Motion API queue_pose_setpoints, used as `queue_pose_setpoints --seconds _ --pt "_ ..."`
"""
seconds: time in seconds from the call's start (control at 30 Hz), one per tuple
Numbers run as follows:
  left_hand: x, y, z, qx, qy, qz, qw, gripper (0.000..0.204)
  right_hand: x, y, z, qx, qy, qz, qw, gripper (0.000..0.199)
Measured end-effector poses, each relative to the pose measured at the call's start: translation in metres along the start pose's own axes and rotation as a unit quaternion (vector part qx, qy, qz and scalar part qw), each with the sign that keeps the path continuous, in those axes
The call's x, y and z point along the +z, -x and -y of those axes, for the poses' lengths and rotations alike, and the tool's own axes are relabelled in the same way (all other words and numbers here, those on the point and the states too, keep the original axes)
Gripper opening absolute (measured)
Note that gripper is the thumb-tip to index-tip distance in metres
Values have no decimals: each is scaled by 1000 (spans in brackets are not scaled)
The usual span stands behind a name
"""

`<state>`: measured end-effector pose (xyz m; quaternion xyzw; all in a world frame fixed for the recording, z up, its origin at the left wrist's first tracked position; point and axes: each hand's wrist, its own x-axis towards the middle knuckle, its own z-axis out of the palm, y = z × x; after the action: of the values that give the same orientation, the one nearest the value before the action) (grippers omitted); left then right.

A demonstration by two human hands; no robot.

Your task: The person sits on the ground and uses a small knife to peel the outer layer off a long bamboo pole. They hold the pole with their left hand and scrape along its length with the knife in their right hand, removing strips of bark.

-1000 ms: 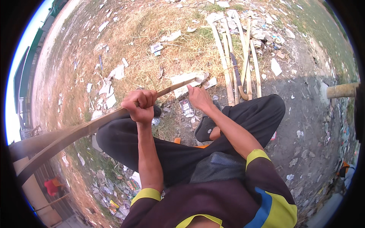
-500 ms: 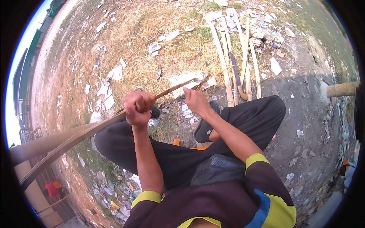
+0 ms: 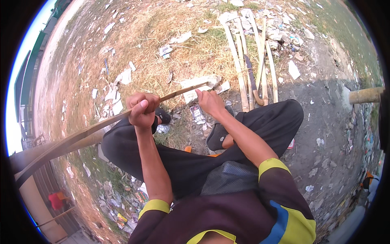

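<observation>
I sit cross-legged in black trousers (image 3: 268,126) on littered ground. My left hand (image 3: 142,109) is closed in a fist around a long thin bamboo strip (image 3: 87,132), which runs from the lower left up to a tip near a white scrap of paper. My right hand (image 3: 210,102) has its fingers curled just under that tip, thumb up beside it; whether it grips the strip is unclear. Both forearms reach out over my knees.
Several split bamboo slats (image 3: 239,69) lie on the grass ahead with a dark-bladed knife (image 3: 252,81) among them. Paper and plastic litter (image 3: 122,77) is scattered around. A thick bamboo pole end (image 3: 365,95) is at the right, and a wall and building (image 3: 28,187) at the left.
Both hands and the bamboo strip have shifted slightly to the left; the grip looks the same.
</observation>
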<state>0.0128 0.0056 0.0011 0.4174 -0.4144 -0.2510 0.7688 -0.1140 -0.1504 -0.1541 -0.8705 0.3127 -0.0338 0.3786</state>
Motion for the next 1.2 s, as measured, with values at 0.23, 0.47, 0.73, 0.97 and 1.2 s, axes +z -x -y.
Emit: queue_pose_setpoints --seconds 0.23,0.47,0.73,0.97,1.2 --pt "8 5 0 4 -12 -4 1000 41 25 9 -72 134 49 52 988 64" --pt "9 0 1 -3 6 -60 998 39 18 -7 -46 113 -90 -6 989 67" --pt "-16 9 -3 -11 46 1 999 36 17 -16 -16 67 -51 52 995 73" --pt "-13 1 -1 -9 58 20 998 35 8 -15 -19 63 -10 61 996 73" --pt "-11 2 1 -7 52 -30 998 33 8 -24 -26 126 44 64 989 66"
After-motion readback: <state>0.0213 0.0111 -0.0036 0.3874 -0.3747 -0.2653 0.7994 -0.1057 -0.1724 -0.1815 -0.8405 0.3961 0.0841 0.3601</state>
